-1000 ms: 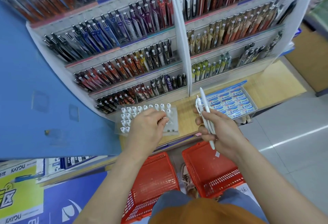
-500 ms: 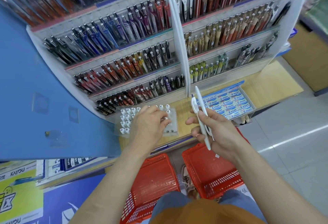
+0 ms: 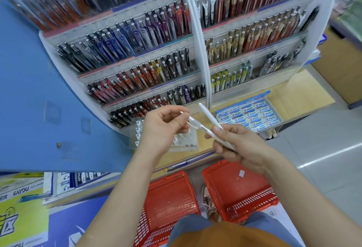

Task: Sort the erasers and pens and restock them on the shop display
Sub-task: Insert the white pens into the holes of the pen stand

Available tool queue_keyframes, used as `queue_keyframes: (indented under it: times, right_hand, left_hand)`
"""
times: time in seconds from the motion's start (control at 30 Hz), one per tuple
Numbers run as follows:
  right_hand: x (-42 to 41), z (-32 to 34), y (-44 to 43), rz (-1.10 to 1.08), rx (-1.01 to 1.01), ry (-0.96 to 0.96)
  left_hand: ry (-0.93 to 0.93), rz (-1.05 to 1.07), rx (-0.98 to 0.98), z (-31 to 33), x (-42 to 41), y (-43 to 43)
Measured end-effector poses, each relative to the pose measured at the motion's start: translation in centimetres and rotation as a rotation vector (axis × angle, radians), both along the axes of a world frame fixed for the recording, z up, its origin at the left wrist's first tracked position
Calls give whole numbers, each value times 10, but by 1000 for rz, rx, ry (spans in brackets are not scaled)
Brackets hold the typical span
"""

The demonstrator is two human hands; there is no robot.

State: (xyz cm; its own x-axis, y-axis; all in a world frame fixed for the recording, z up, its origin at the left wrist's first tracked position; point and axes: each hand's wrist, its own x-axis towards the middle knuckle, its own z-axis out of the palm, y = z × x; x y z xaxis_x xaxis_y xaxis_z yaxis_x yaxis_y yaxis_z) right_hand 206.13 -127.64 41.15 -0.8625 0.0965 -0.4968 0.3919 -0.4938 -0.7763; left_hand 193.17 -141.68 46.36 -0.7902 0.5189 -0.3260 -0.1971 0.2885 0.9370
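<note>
My right hand [image 3: 238,145] is closed around two white pens [image 3: 210,120], their ends pointing up and left. My left hand [image 3: 161,127] pinches the upper end of the nearer pen [image 3: 193,122], which both hands touch. Under my left hand a clear pen tray [image 3: 187,139] with white pen caps sits on the wooden shelf [image 3: 297,92]. A box of blue-and-white Pilot erasers [image 3: 252,115] lies to the right of it on the same shelf. Behind stands the tiered pen display [image 3: 137,66], full of pens.
Two red baskets sit on the floor below the shelf: one [image 3: 168,203] at the left, one [image 3: 239,190] at the right holding a small white tag. A blue panel [image 3: 39,99] rises at the left. Boxed stock [image 3: 23,192] lies at the lower left.
My left hand has lifted off the clear pen tray and come right to pinch the end of a pen in my right hand. My right hand has tilted its pens towards the left.
</note>
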Motion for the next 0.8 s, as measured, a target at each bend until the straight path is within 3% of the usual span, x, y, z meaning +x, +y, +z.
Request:
queue_keyframes:
  times: [0.2, 0.33, 0.5, 0.7, 0.8]
  right_hand:
    - [-1, -5, 0, -83, 0, 16]
    - [-9, -6, -9, -103, 23, -74]
    - [-13, -11, -4, -197, 56, -204]
    - [-19, -28, -17, -282, -12, -210]
    - [-19, -34, -20, -308, -60, -204]
  left_hand:
    - [3, 23, 9, 6, 0, -14]
    - [105, 87, -41, 11, -2, -26]
    - [286, 126, -100, 24, -8, -42]
    - [729, -32, -351, 12, -2, -43]
    - [834, -81, -396, -2, 0, -41]
